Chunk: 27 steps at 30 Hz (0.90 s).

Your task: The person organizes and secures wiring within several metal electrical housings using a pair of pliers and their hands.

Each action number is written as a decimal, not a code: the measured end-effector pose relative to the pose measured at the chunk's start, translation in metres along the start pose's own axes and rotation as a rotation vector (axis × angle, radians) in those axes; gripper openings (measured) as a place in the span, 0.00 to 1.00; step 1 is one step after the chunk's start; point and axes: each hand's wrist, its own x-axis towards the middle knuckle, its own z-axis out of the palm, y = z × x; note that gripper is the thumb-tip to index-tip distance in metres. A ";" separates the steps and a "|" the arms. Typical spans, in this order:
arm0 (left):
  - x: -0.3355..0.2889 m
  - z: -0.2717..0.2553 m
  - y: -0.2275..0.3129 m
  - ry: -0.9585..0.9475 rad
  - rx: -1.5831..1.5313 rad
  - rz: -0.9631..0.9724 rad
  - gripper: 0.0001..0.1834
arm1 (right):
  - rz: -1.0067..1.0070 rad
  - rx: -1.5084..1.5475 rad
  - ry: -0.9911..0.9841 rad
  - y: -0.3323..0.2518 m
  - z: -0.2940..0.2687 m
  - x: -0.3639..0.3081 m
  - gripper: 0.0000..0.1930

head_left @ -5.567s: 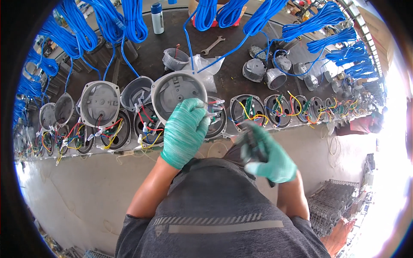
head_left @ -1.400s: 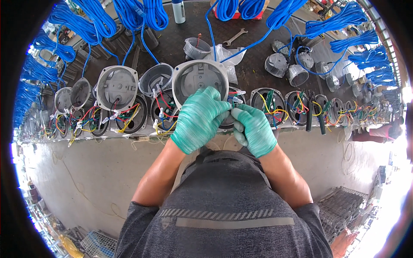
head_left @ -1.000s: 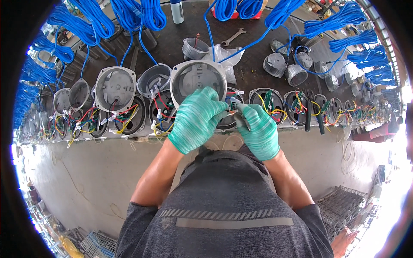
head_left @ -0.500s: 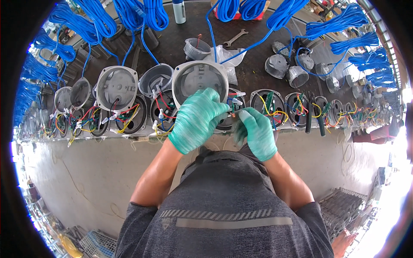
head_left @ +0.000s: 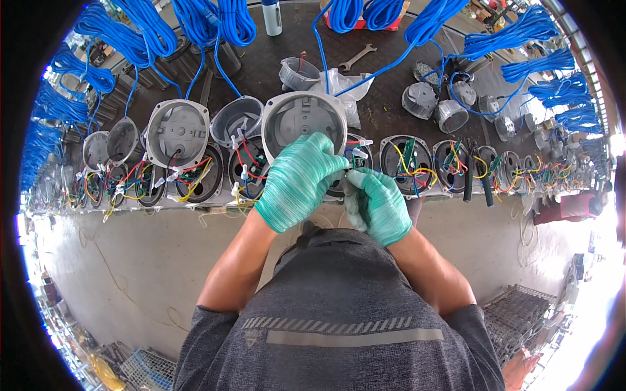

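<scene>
Both my hands wear green knitted gloves and meet in front of a large grey round housing (head_left: 305,120). My left hand (head_left: 301,177) overlaps the housing's lower rim, its fingers closed in a pinch. Against those fingertips, my right hand (head_left: 377,203) is closed too, thumb and finger together. What they pinch is too small and covered to make out. Beneath the hands lies a round black-rimmed unit, mostly hidden, with a white connector (head_left: 360,153) and a red wire showing at its top. A blue cable (head_left: 324,72) runs up from behind the housing.
More grey housings (head_left: 177,133) and round units with boards and coloured wires (head_left: 405,164) line the table's front edge. Two black-handled tools (head_left: 468,176) lie on the right. Farther back are a wrench (head_left: 357,57), a plastic bag (head_left: 349,98), clear cups (head_left: 418,101) and blue cable coils (head_left: 508,32).
My right hand has moved slightly left and turned, bringing its fingertips against my left fingers. My left hand and the housing have barely shifted.
</scene>
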 end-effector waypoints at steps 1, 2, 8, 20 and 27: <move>0.000 -0.001 -0.001 0.001 0.000 -0.002 0.11 | -0.034 -0.013 -0.001 -0.002 0.003 -0.007 0.21; 0.001 -0.002 -0.002 0.015 -0.006 0.020 0.12 | -0.068 -0.026 -0.002 -0.002 0.005 -0.012 0.25; 0.000 -0.003 -0.003 0.028 -0.044 0.015 0.12 | -1.097 -1.226 0.128 -0.007 -0.027 0.004 0.25; 0.009 -0.008 0.002 -0.065 0.018 0.014 0.13 | -0.497 -0.808 0.193 -0.010 -0.003 0.005 0.07; 0.003 -0.007 0.006 -0.154 0.031 -0.134 0.10 | -0.466 -1.284 0.005 -0.106 -0.001 -0.015 0.11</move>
